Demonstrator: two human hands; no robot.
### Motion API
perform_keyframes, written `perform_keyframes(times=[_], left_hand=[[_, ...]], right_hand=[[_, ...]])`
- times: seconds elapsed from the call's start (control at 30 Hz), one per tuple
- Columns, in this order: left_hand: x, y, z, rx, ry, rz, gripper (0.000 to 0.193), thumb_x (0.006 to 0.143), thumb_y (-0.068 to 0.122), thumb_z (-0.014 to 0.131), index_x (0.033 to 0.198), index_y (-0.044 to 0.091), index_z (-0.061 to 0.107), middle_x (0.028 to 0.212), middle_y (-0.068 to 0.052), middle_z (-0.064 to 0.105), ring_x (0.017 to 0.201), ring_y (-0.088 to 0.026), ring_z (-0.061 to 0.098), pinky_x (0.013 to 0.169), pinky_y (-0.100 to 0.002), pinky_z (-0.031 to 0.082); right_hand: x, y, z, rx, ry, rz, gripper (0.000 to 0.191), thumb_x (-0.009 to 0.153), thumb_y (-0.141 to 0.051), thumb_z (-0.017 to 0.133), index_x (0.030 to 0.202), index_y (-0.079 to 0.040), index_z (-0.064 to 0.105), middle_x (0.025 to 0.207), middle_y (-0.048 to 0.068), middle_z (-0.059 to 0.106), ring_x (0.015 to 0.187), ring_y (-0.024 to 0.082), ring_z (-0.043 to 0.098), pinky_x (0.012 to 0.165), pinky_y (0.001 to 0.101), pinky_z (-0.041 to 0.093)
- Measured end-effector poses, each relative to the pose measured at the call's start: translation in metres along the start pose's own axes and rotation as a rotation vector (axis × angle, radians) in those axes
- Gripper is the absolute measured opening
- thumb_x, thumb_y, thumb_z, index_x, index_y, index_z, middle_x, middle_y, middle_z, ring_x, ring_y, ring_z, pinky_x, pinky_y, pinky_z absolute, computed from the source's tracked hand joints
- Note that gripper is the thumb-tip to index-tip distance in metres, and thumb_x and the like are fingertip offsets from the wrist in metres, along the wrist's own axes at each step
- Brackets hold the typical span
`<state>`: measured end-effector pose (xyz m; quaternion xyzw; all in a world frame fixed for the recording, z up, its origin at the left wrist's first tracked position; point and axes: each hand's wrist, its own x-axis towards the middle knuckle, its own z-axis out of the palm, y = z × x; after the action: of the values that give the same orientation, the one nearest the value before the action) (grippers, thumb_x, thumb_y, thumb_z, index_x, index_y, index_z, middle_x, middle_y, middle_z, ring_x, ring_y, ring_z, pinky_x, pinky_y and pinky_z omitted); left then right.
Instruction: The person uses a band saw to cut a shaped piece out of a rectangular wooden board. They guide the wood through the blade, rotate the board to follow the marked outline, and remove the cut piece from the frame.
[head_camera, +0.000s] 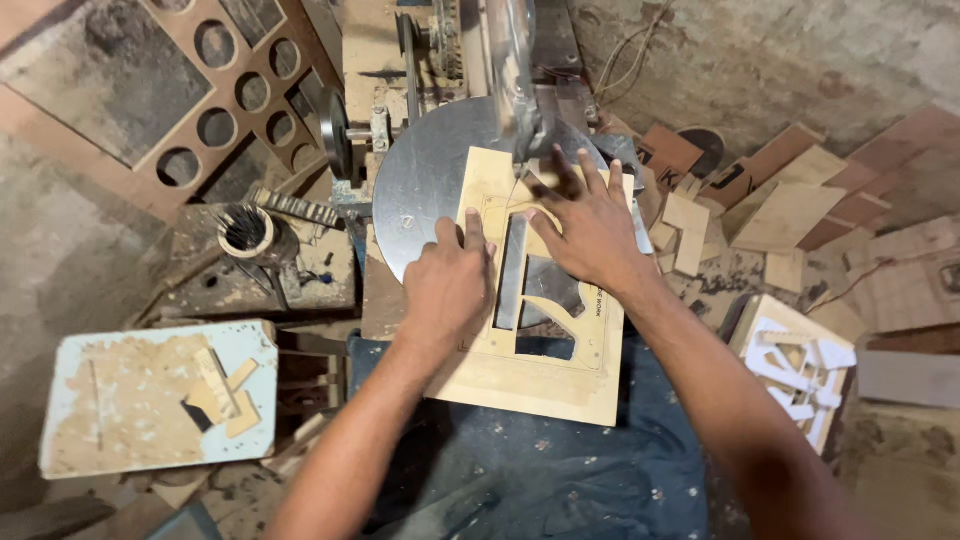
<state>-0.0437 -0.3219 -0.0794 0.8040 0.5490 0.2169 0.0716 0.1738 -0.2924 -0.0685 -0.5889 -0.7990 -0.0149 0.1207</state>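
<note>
Two hands press a pale wooden board (530, 375) flat on the saw's round metal table (420, 190).

Left hand (447, 285) lies knuckles up, fingers curled loosely onto the board's near-left part, gripping nothing. Right hand (590, 225) is spread open, palm down, fingertips just short of the blurred saw arm (515, 90) ahead of them. Between the hands the board shows cut-out openings. Off beyond the right hand, wood offcuts (790, 215) litter the floor.

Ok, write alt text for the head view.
Two bare hands, left hand and right hand, press a pale wooden board with cut-out shapes flat on a saw's round metal table. Wood offcuts litter the dusty floor around.
</note>
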Motion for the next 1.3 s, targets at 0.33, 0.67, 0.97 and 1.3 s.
perform_keyframes(times=[0.33,0.67,0.97,1.3], left_hand=[[0.032,-0.048,0.003,0.022,-0.009,0.275,0.058,0.103,0.038,0.037,0.154,0.011,0.046,0.165,-0.013,0.035,0.151,-0.038,0.031,0.119,-0.067,0.015],[0.022,-0.041,0.009,-0.019,0.011,0.233,0.064,0.102,0.036,0.039,0.157,0.004,0.037,0.166,-0.014,0.033,0.151,-0.040,0.033,0.119,-0.071,0.014],[0.018,-0.035,0.011,0.014,0.041,0.183,0.064,0.100,0.034,0.040,0.157,0.005,0.039,0.168,-0.010,0.032,0.150,-0.039,0.033,0.118,-0.073,0.011],[0.018,-0.033,0.012,0.034,0.011,0.160,0.064,0.100,0.034,0.040,0.156,0.004,0.039,0.168,-0.011,0.031,0.152,-0.042,0.032,0.118,-0.075,0.010]], right_hand=[[0.013,0.017,0.004,-0.041,0.007,-0.136,0.045,0.103,-0.044,0.052,0.128,-0.013,0.075,0.157,0.024,0.044,0.149,0.047,0.031,0.121,0.0654,0.015],[0.027,0.028,-0.002,0.005,-0.036,-0.206,0.045,0.098,-0.043,0.056,0.128,-0.016,0.073,0.153,0.023,0.048,0.149,0.044,0.035,0.124,0.0619,0.018],[0.011,0.010,-0.019,-0.114,0.151,-0.116,0.050,0.097,-0.041,0.063,0.141,-0.018,0.064,0.163,0.031,0.035,0.152,0.045,0.032,0.124,0.0589,0.024],[-0.149,-0.032,-0.032,0.434,0.124,0.402,0.082,0.098,-0.035,0.066,0.160,0.001,0.026,0.149,0.039,0.047,0.131,0.050,0.053,0.103,0.0483,0.046]])
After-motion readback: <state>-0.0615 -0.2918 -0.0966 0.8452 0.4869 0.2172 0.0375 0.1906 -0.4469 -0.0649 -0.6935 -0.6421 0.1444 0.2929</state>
